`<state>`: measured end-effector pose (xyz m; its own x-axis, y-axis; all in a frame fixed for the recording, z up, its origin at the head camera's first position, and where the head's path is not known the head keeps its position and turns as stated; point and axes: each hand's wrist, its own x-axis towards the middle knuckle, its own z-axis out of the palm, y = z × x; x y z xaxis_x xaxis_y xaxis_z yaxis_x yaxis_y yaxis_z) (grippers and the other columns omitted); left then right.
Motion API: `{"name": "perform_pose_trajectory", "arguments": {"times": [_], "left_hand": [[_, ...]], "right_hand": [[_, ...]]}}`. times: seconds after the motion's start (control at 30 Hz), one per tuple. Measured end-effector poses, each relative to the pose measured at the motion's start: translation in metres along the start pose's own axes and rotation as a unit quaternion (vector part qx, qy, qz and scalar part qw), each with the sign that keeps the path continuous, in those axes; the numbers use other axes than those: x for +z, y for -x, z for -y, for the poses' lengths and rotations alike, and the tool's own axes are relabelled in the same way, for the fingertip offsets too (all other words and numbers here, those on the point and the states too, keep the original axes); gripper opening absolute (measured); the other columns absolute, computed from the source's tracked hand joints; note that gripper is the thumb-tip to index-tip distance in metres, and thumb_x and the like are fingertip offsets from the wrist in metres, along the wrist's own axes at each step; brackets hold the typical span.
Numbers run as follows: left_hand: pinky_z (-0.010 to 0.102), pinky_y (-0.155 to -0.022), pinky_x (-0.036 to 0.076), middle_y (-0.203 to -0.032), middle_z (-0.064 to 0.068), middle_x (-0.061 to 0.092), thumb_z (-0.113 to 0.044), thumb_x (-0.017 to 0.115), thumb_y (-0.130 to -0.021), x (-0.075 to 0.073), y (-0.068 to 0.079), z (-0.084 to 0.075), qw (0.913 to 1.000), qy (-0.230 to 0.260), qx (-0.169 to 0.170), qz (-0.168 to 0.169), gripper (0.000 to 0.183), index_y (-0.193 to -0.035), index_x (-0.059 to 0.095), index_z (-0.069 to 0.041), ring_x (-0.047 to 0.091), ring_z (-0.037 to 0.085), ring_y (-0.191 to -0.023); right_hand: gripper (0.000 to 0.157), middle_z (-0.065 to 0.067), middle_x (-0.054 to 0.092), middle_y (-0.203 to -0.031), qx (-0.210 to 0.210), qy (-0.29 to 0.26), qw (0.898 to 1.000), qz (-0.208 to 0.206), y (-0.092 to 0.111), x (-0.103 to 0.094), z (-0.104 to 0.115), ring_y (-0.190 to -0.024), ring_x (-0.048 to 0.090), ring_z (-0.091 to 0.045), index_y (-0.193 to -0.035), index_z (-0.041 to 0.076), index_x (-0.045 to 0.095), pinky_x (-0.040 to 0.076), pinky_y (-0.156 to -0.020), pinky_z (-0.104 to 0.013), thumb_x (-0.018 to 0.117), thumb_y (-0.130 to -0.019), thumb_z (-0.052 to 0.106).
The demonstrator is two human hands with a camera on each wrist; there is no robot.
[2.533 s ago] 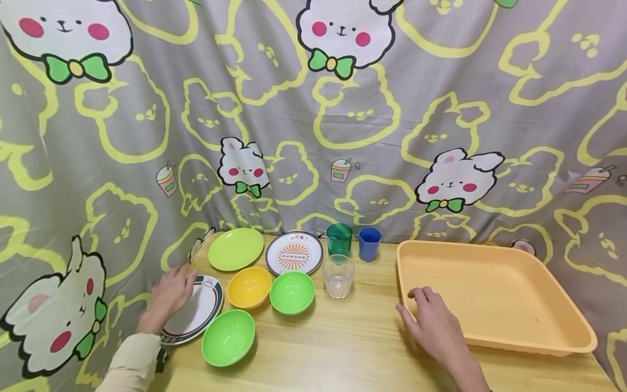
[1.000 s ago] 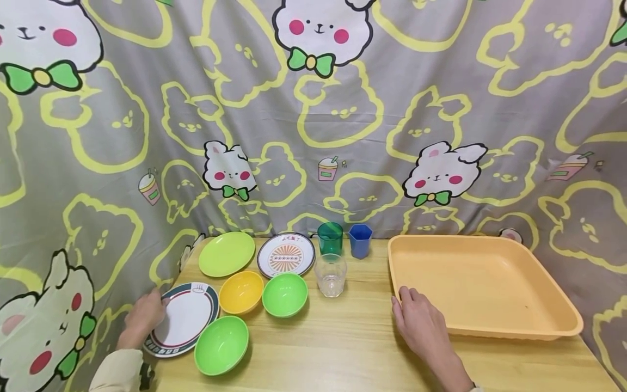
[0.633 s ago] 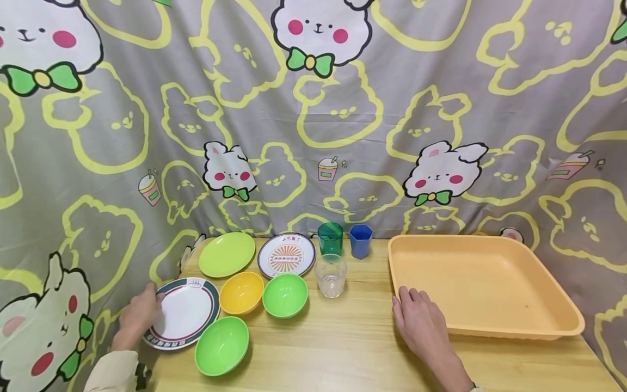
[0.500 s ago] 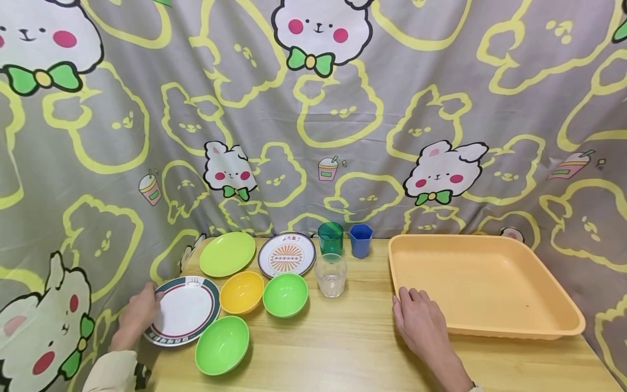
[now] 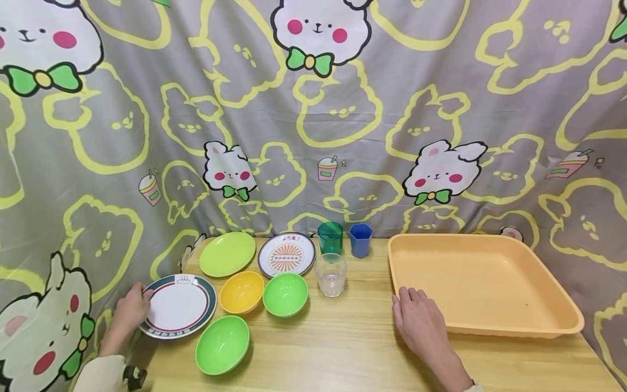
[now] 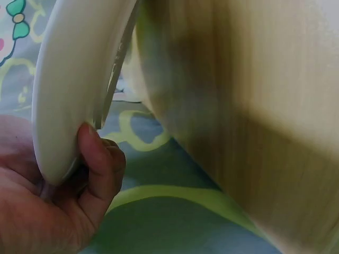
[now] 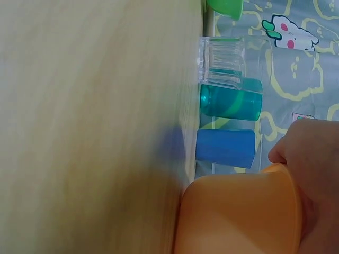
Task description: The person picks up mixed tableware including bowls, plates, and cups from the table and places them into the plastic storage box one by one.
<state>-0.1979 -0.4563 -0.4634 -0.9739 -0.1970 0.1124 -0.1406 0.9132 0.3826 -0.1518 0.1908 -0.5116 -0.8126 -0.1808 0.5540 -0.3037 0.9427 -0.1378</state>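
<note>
At the left of the head view, my left hand (image 5: 128, 313) grips the left rim of a white plate (image 5: 178, 304) with a dark green and red border. The left wrist view shows the plate's pale underside (image 6: 71, 84) raised off the table, with curled fingers (image 6: 100, 164) against it. My right hand (image 5: 420, 321) holds the left rim of a large orange tray (image 5: 495, 288); in the right wrist view that hand (image 7: 318, 169) is hooked over the tray's edge. A green bowl (image 5: 222, 345) stands just right of the plate, near the table's front.
Beyond the plate are a yellow bowl (image 5: 241, 293), another green bowl (image 5: 286, 294), a lime plate (image 5: 227, 254) and a sunburst-patterned plate (image 5: 286, 255). A clear cup (image 5: 331, 276), green cup (image 5: 330, 238) and blue cup (image 5: 361, 240) stand mid-table. A patterned curtain (image 5: 294, 125) hangs behind.
My left hand moved from above the plate to its left rim and took hold; the plate has risen and shifted slightly left. My right hand moved onto the tray's rim and has stayed there.
</note>
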Motion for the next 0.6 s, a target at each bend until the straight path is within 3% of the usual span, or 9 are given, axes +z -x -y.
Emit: {"name": "perform_pose_trajectory", "arguments": {"times": [0.27, 0.43, 0.6], "left_hand": [[0.067, -0.079, 0.045, -0.107, 0.041, 0.052, -0.015, 0.036, -0.109, -0.018, -0.001, -0.008, 0.9995, 0.011, -0.024, 0.018, 0.023, -0.107, 0.041, 0.008, 0.051, 0.064, -0.096], [0.063, -0.078, 0.045, -0.110, 0.041, 0.051, -0.018, 0.034, -0.110, -0.021, 0.001, -0.012, 0.9985, 0.033, -0.038, 0.022, 0.026, -0.110, 0.040, 0.008, 0.051, 0.060, -0.097], [0.044, -0.071, 0.047, -0.105, 0.040, 0.052, -0.013, 0.034, -0.109, -0.022, 0.006, -0.015, 0.9945, 0.092, -0.048, 0.012, 0.026, -0.111, 0.042, 0.012, 0.054, 0.050, -0.094]], "right_hand": [[0.024, -0.003, 0.048, -0.067, 0.004, -0.006, 1.000, 0.011, -0.001, -0.004, 0.001, -0.061, 0.049, -0.022, -0.078, 0.006, 0.052, 0.039, -0.048, -0.032, 0.060, -0.098, 0.016], [0.026, -0.004, 0.047, -0.067, 0.009, -0.008, 1.000, 0.021, -0.001, -0.005, 0.001, -0.061, 0.048, -0.024, -0.077, 0.007, 0.050, 0.039, -0.048, -0.033, 0.059, -0.099, 0.017], [0.026, -0.004, 0.048, -0.067, 0.005, -0.006, 1.000, 0.019, -0.001, -0.005, 0.001, -0.061, 0.048, -0.024, -0.076, 0.007, 0.050, 0.038, -0.048, -0.032, 0.060, -0.099, 0.016]]}}
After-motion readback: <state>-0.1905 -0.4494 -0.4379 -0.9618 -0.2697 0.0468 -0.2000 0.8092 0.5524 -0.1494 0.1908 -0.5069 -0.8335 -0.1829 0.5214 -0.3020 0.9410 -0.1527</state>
